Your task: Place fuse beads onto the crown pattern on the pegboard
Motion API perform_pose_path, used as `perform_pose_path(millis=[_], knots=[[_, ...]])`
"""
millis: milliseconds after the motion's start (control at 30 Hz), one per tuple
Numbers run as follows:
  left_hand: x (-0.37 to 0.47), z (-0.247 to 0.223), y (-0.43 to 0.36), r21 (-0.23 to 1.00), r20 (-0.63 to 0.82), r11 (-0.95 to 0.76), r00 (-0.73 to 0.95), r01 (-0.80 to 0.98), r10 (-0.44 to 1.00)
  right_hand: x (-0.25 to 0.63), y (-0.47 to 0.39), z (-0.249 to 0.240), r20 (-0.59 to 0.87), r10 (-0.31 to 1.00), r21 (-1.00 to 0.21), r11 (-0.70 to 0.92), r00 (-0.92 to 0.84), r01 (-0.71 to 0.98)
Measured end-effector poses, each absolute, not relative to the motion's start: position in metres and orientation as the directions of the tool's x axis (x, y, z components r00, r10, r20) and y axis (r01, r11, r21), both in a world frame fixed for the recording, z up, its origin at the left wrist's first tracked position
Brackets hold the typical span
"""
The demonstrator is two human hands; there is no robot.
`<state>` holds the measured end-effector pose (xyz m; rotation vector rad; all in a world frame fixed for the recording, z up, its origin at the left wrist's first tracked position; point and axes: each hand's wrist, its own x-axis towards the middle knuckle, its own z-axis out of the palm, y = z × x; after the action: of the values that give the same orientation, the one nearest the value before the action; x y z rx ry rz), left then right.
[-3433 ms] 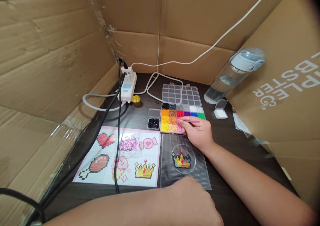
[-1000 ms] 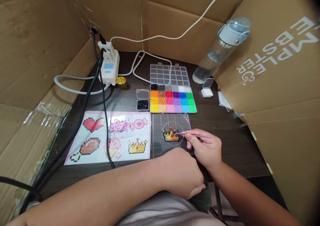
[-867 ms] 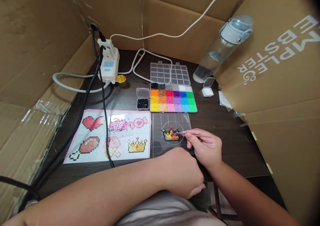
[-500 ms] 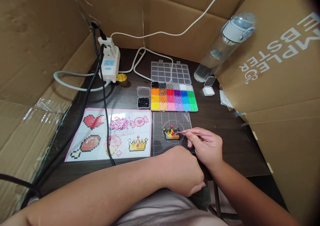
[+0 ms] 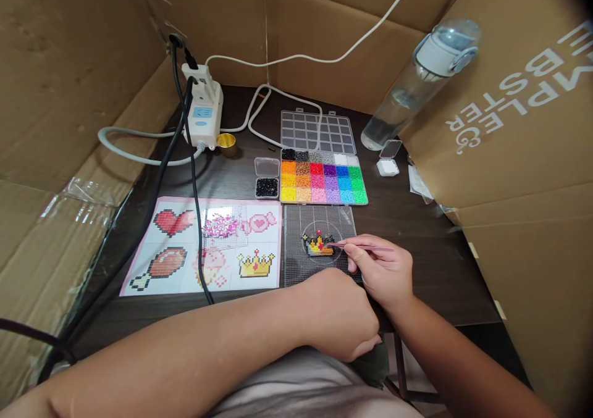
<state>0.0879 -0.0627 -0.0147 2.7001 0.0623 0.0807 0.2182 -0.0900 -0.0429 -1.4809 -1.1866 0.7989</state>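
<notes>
Pink tweezers are pinched in my right hand, their tips touching or just over the right part of a bead crown. Yellow, red, black and grey beads make up the crown, which sits inside a ring outline on a clear pegboard. My left hand is curled into a fist at the table's front edge, just below the board; its palm side is hidden. Left of the board lies a pattern sheet with pixel pictures, a crown among them.
Behind the board stands an open bead box of many colours, beside a small case of black beads. A water bottle and small white case are at right. Back left are a power strip and gold cup; a black cable crosses the sheet.
The view has shifted very slightly. Both hands, the tweezers and the bead crown look the same as before.
</notes>
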Motion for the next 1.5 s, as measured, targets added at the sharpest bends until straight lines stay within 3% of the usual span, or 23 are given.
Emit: perform_pose_path(millis=[400,1033,1267,1500], knots=[[0.087,-0.018,-0.064,0.431,0.091,-0.902,0.994,0.018,0.063,0.218,-0.090,-0.040,0.106,0.950,-0.964,0.026,0.293,0.265],[0.088,-0.014,-0.062,0.428,0.025,-0.904,0.999,0.010,0.023,0.217,-0.089,-0.038,0.115,0.951,-0.963,0.037,0.286,0.265],[0.088,-0.010,-0.060,0.417,-0.036,-0.908,0.999,0.033,0.020,0.222,-0.088,-0.037,0.079,0.940,-0.983,0.019,0.333,0.180],[0.087,-0.003,-0.061,0.371,-0.138,-0.928,0.990,0.044,-0.009,0.238,-0.061,-0.032,0.130,0.903,-0.992,0.117,0.409,0.056]])
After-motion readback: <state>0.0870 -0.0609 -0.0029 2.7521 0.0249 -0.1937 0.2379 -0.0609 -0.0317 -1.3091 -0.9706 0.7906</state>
